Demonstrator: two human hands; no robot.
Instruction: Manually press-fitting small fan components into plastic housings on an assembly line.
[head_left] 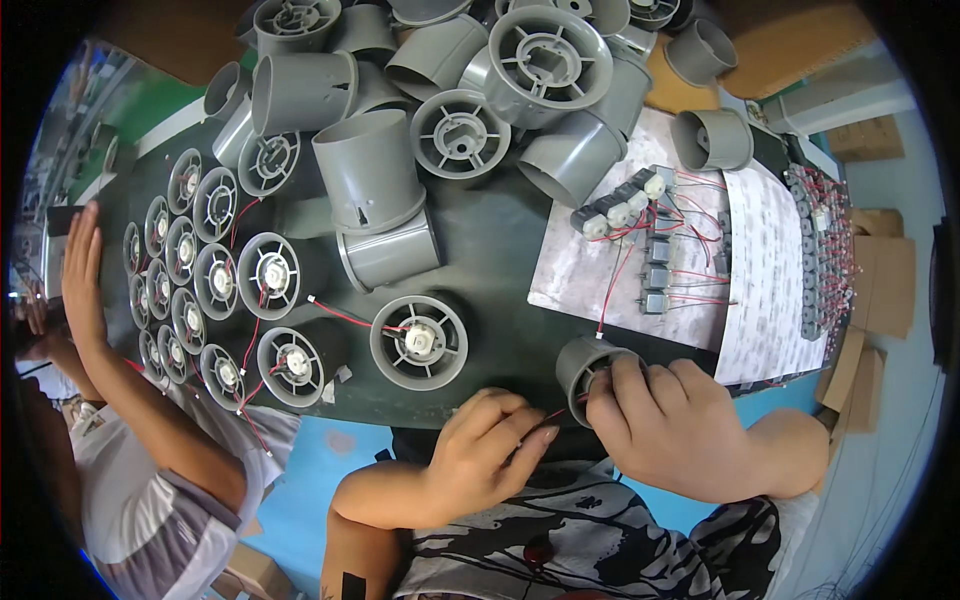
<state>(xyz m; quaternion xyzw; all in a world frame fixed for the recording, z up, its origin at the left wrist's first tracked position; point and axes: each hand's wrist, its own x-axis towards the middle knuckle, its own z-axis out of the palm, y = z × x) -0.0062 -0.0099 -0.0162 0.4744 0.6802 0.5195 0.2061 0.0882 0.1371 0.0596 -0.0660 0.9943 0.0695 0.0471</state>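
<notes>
My right hand (672, 425) is closed on the rim of a grey plastic fan housing (574, 366) at the table's front edge, its fingertips reaching into the opening. What sits inside the housing is hidden by the fingers. A thin red wire (556, 413) runs out of it toward my left hand (488, 447), whose thumb and fingers pinch it. Just beyond my left hand, another grey housing (462, 345) stands with a white motor hub (419, 340) in its spoked centre and a red lead trailing left.
Several finished-looking housings (272, 275) with hubs and red leads stand at the left. Empty grey housings (365, 165) pile up at the back. Small motors (655, 276) with red wires lie on paper (575, 275) at the right. A co-worker's hand (82, 270) is at far left.
</notes>
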